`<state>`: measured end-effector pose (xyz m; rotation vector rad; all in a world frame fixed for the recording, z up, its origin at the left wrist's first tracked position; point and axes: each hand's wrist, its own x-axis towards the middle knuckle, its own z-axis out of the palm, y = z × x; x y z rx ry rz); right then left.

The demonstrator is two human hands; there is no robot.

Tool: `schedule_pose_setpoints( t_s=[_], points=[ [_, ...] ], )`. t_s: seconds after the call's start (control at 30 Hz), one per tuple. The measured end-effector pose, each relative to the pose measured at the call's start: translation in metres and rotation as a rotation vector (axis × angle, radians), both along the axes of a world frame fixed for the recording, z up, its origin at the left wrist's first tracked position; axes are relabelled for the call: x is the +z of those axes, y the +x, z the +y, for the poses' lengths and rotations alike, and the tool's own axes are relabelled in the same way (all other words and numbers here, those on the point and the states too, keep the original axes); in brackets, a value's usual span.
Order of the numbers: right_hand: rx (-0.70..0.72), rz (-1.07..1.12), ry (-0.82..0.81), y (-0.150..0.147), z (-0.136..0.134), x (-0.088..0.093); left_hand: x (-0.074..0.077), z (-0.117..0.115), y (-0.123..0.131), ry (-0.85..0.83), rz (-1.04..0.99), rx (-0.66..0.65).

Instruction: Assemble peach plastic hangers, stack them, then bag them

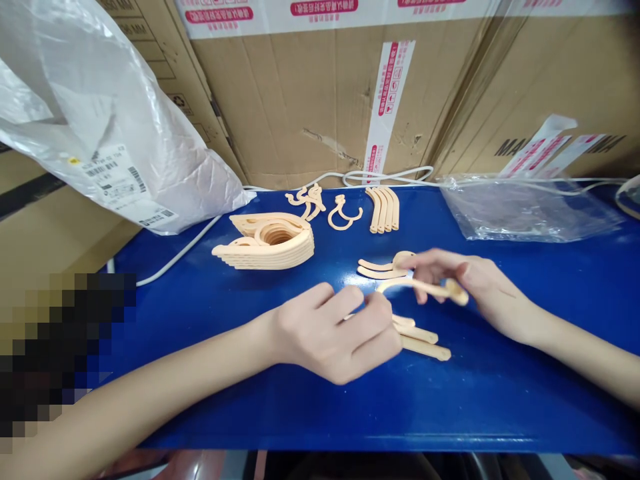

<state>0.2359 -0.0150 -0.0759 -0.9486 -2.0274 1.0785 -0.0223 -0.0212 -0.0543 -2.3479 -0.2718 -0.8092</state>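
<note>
My left hand [340,333] is closed, with its fingertips pinching one end of a curved cream plastic hanger arm [413,283]. The arm's rounded far end points right and passes in front of my right hand [467,283]. That hand's fingers look parted and slightly blurred, and they reach to a round cream piece [403,259]. Two curved cream arms [377,268] lie just left of the round piece. Several flat cream strips [425,340] rest on the table, partly hidden under my left hand.
A stack of cream hanger parts [270,253] stands on the blue table [280,413]. Behind are loose hooks [341,220], several aligned curved arms [385,210] and a white cable [390,175]. A clear plastic bag [525,210], a large bag [140,127] and cardboard boxes [310,93] line the back.
</note>
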Motion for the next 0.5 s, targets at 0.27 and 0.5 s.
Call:
schedule_pose_setpoints(
  t_s=[0.27,0.5],
  points=[
    [0.121,0.050,-0.345,-0.009,-0.011,0.008,-0.012,0.007,-0.004,0.001,0.010,-0.032],
    [0.056,0.017,-0.293,-0.003,0.002,0.004,-0.023,0.012,0.000,-0.075,-0.018,0.094]
  ],
)
